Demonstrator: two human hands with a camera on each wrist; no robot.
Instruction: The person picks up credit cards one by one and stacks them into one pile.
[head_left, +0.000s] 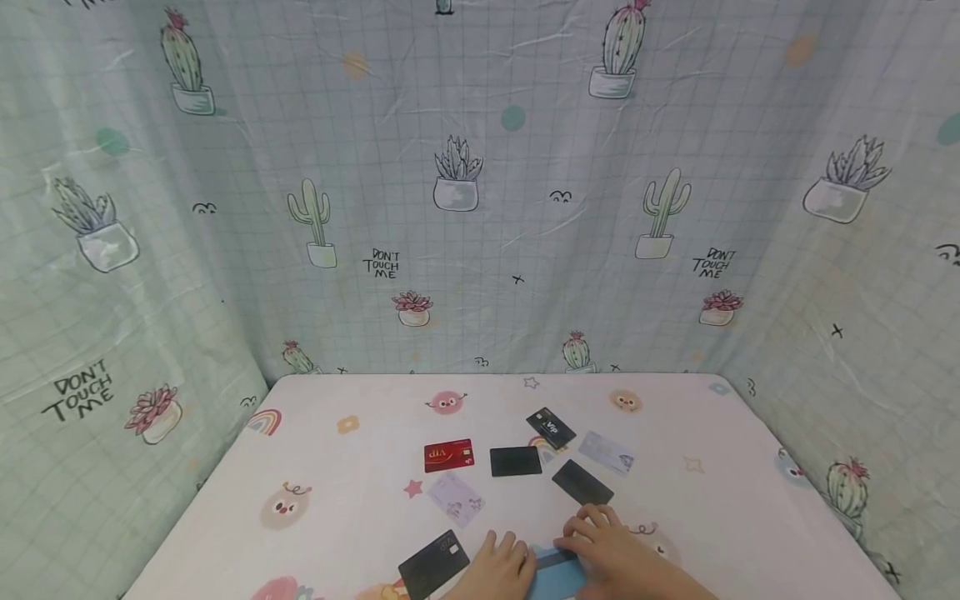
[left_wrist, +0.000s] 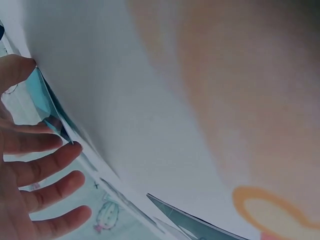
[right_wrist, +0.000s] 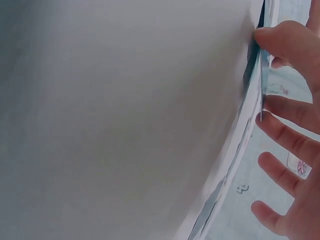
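"At the near edge of the table [head_left: 337,467], doing what with the left hand [head_left: 504,571]?"

"Pinching a blue card [head_left: 557,577] by its left end between thumb and first two fingers, while holding the last two fingers free and spread."

"And with the right hand [head_left: 603,546]?"

"Gripping the same card by its right end, again between thumb and first two fingers, while keeping the last two apart from it."

"Finding the card where, exactly?"

"Between both hands, low in the head view, showing a dark band across its far part and hiding partly behind the fingers."

"Seeing anything close by?"

"Just beyond the right fingertips, seeing a plain black card [head_left: 582,482], but being unable to tell whether touching. Just left of the left hand, seeing a black chip card [head_left: 433,565] lying tilted."

"And farther off?"

"Toward the middle, seeing a lilac card [head_left: 456,499], a red VIP card [head_left: 449,455] and a second black card [head_left: 515,461]. To the right of those, noticing a dark Vip card [head_left: 551,427] and a pale card [head_left: 606,452]. Behind the table, facing a cactus-print cloth [head_left: 517,242]."
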